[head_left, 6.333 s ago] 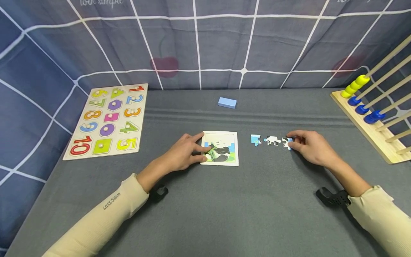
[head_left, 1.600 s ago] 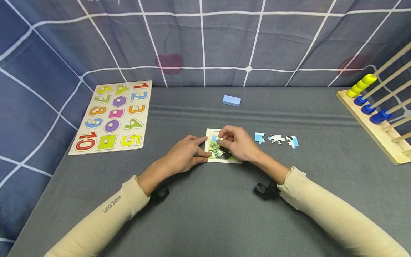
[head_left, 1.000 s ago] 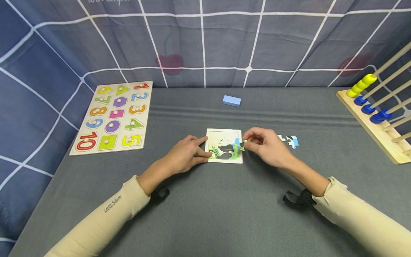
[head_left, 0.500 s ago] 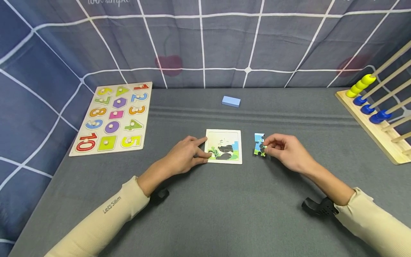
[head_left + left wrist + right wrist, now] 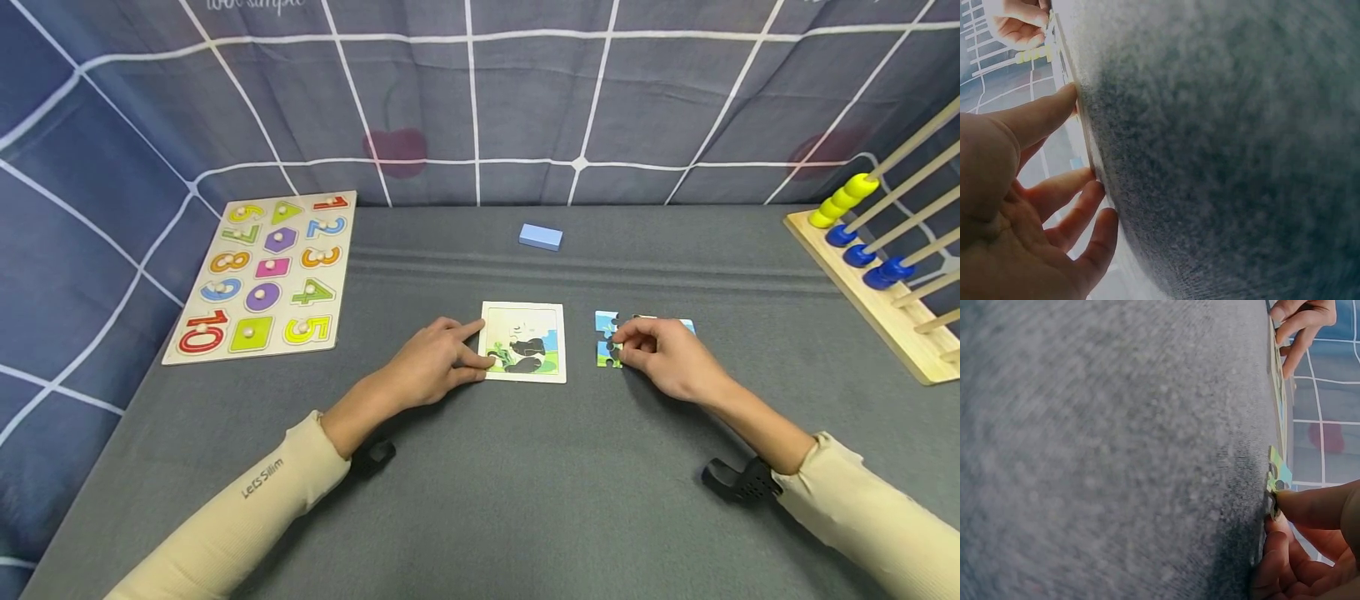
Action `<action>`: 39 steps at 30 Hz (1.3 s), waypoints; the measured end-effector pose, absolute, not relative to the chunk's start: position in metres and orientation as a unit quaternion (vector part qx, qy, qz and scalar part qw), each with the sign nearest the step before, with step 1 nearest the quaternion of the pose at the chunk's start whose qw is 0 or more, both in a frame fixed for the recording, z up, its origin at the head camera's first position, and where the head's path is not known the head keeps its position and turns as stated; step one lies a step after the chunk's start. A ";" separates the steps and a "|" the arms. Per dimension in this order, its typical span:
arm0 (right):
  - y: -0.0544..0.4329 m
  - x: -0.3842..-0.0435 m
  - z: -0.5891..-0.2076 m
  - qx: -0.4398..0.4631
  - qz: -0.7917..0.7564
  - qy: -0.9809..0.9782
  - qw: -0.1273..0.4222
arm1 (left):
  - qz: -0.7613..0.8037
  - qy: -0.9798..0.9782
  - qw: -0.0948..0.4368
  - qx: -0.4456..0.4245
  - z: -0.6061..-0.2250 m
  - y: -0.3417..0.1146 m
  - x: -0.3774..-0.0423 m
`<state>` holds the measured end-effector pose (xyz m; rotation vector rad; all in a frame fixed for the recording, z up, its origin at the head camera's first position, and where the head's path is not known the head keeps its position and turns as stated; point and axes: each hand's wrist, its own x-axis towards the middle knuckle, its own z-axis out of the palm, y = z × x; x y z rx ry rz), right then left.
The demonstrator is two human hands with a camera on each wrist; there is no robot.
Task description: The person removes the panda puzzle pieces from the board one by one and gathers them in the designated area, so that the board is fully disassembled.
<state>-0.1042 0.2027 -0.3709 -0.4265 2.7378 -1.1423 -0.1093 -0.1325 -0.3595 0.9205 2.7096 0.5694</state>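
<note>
My left hand point(image 5: 431, 357) rests at the left edge of a small square panda jigsaw board point(image 5: 522, 379), its spread fingers touching the rim and face. In the left wrist view, the thumb and fingertips lie along the board's edge. To the board's right, my right hand point(image 5: 667, 354) pinches a blue-and-green puzzle piece point(image 5: 603, 356) at the table surface. In the right wrist view, thumb and finger grip that puzzle piece point(image 5: 1280, 469) by its near end. A light blue puzzle piece point(image 5: 604, 320) lies just beyond it. Other pieces are mostly hidden behind the right hand.
At the left lies a peg puzzle board point(image 5: 273, 275) with coloured numbers and shapes. A blue block point(image 5: 540, 237) sits toward the back. On the right stands a wooden abacus point(image 5: 877, 292) with yellow and blue beads. A checked cloth point(image 5: 517, 100) rises behind the table.
My right hand has lifted the blue-and-green puzzle piece out of the jigsaw board's right side and carried it right, to just in front of the light blue piece. My left hand has stayed in place.
</note>
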 end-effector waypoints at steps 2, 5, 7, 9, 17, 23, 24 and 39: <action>0.203 -0.104 -0.371 -0.141 -0.374 0.914 0.070 | 0.195 0.922 0.111 0.315 -0.359 -0.132 -0.109; 0.202 -0.105 -0.371 -0.143 -0.372 0.915 0.068 | 0.194 0.922 0.110 0.318 -0.360 -0.132 -0.110; 0.202 -0.104 -0.371 -0.146 -0.370 0.915 0.067 | 0.193 0.922 0.110 0.318 -0.360 -0.132 -0.110; 0.201 -0.104 -0.370 -0.149 -0.368 0.915 0.065 | 0.193 0.921 0.110 0.319 -0.360 -0.132 -0.110; 0.202 -0.102 -0.372 -0.148 -0.357 0.921 0.049 | 0.196 0.919 0.107 0.326 -0.360 -0.132 -0.110; 0.202 -0.102 -0.372 -0.145 -0.358 0.921 0.058 | 0.195 0.920 0.109 0.323 -0.361 -0.132 -0.110; 0.202 -0.101 -0.372 -0.145 -0.357 0.921 0.061 | 0.195 0.920 0.108 0.323 -0.361 -0.132 -0.110; 0.201 -0.103 -0.372 -0.159 -0.350 0.921 0.065 | 0.195 0.920 0.110 0.321 -0.359 -0.134 -0.109</action>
